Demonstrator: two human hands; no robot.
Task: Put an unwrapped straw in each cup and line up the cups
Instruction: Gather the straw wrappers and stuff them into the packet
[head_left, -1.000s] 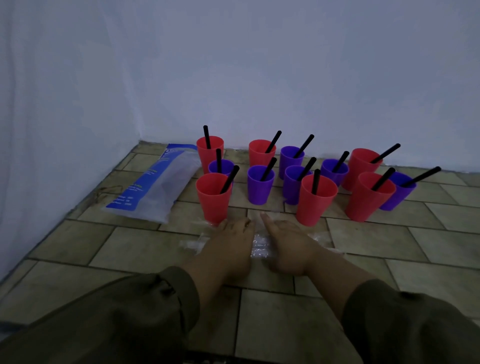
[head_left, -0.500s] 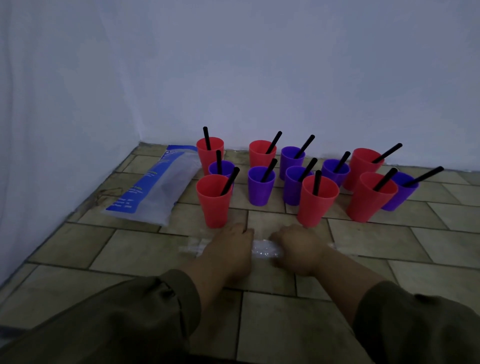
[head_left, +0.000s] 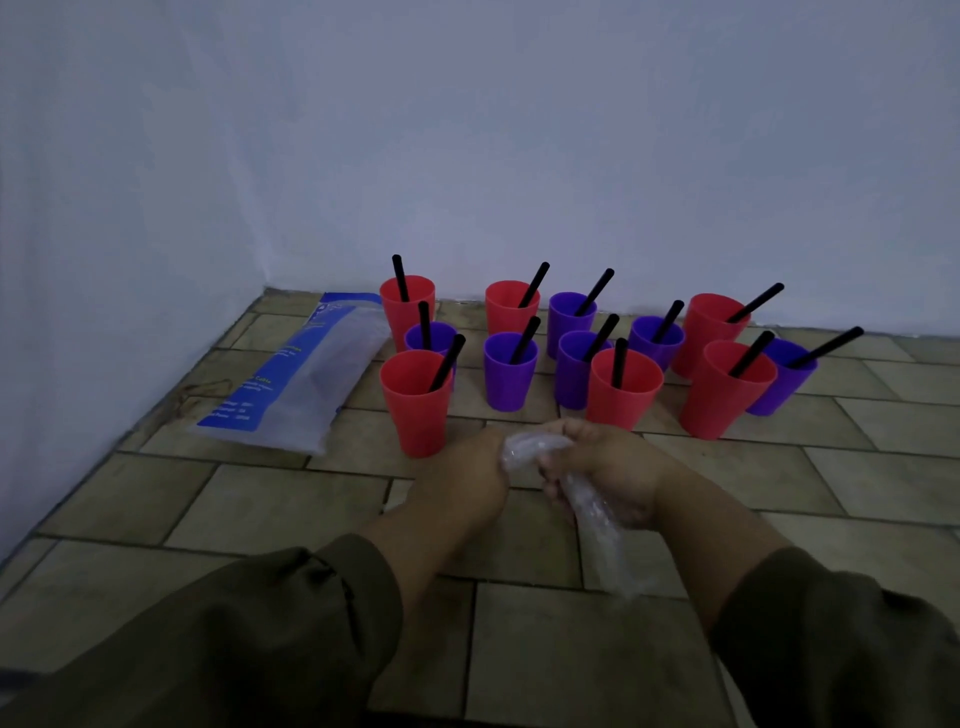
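1. Both hands, left hand (head_left: 467, 470) and right hand (head_left: 608, 467), were closed on crumpled clear wrappers (head_left: 582, 493) above the floor (head_left: 270, 499).
2. Cups (head_left: 415, 400), each holding a black straw (head_left: 447, 364), stood clustered just beyond; a careless knuckle could have toppled the nearest.

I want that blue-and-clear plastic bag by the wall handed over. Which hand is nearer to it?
Left. The left hand is just right of the blue-and-clear plastic bag, with bare tile between. The right hand lies farther right, and both hands grip crumpled clear wrappers.
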